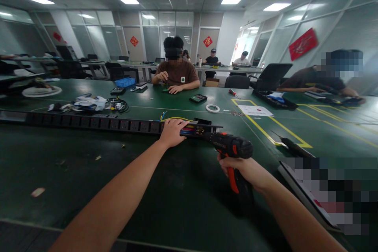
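Observation:
A long black power strip (pixel 118 123) with a row of sockets lies across the green table. Near its right end my left hand (pixel 173 132) is closed over the strip's body, beside an opening where coloured wires (pixel 189 129) show. My right hand (pixel 236 167) grips a black and orange cordless drill (pixel 232 145) by its handle. The drill's nose points left at the strip's right end, close to the exposed terminals (pixel 200 130). Whether the bit touches a screw there is too small to tell. A yellow and a blue wire (pixel 163 116) stick up behind the strip.
Beyond the strip lie a white tape roll (pixel 212 108), a black tray (pixel 198 98), bundled cables (pixel 91 103) and a red screwdriver (pixel 234 93). To the right are a black screwdriver (pixel 291 143) and a paper sheet (pixel 255 110). A co-worker (pixel 177 67) sits opposite; another leans in at right.

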`<state>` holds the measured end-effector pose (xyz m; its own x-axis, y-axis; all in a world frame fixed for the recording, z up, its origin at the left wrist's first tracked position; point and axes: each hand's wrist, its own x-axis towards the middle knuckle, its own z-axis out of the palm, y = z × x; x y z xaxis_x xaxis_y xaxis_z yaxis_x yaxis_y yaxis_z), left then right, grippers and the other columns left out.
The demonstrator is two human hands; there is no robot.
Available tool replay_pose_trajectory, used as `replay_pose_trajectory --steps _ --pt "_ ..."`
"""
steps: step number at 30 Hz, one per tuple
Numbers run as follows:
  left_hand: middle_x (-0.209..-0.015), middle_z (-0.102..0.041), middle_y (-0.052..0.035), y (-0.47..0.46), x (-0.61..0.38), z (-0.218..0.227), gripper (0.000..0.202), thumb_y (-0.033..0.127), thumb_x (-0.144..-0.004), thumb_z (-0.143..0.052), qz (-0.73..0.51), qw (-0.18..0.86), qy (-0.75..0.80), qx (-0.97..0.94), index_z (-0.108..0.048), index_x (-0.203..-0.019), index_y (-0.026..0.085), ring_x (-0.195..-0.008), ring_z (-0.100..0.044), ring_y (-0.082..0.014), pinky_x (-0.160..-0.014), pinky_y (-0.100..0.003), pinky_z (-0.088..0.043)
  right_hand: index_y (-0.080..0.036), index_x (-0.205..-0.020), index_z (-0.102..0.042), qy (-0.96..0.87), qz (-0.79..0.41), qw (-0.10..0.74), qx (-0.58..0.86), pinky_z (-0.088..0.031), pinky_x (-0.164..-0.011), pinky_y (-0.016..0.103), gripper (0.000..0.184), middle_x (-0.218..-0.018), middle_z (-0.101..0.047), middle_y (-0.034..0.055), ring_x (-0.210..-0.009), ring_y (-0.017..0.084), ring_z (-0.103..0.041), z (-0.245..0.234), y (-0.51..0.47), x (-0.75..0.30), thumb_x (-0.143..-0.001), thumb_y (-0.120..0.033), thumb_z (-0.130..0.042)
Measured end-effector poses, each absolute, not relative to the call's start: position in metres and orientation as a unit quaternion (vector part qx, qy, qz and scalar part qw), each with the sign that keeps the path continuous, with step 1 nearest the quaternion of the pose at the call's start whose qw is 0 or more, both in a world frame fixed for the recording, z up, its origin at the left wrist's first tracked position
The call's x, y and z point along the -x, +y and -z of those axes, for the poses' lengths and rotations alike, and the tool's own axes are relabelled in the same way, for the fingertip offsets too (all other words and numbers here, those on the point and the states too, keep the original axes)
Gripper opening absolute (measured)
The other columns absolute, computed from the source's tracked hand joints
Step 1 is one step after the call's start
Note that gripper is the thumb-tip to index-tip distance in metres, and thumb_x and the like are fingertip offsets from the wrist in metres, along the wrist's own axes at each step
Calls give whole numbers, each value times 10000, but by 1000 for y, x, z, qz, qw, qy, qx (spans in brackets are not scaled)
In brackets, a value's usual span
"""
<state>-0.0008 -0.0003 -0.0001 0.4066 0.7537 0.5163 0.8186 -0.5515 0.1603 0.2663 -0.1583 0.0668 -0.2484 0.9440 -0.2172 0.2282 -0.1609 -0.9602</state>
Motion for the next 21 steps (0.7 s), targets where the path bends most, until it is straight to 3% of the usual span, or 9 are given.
replay_pose_trajectory --steps 21 --pt "-1325 -648 -43 0 1 2 664 383 -749 -780 281 79 -461 838 -584 -1379 310 -1238 -541 -316 -1047 -497 -328 -181 -758 -636 -570 -556 319 514 -427 -617 303 142 -618 -586 -3 -608 169 -532 -62 -155 -270 -727 -309 -689"
